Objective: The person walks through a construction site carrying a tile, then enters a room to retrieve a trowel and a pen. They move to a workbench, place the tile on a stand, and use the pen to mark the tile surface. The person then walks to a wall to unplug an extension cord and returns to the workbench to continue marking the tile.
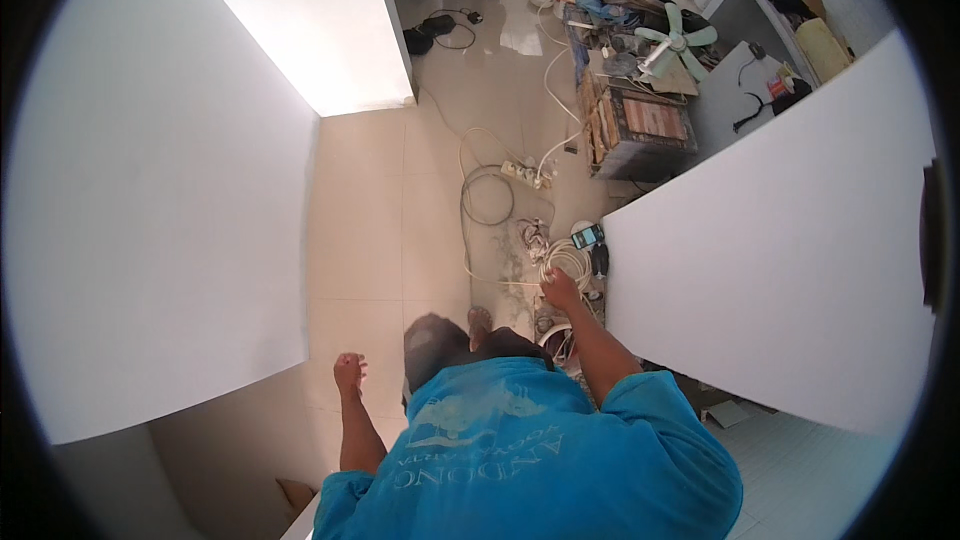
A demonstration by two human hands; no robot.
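Gripping a coiled bundle of white cable (pixel 566 262) on the pale tiled floor (pixel 370 240), right hand (pixel 560 290) has fingers closed round it, approx 1 o'clock from the blue shirt (pixel 520 460). Left hand (pixel 350 373) at 10 o'clock, loosely curled, holding nothing. Wooden crate (pixel 640 125) at 12, contents unclear.
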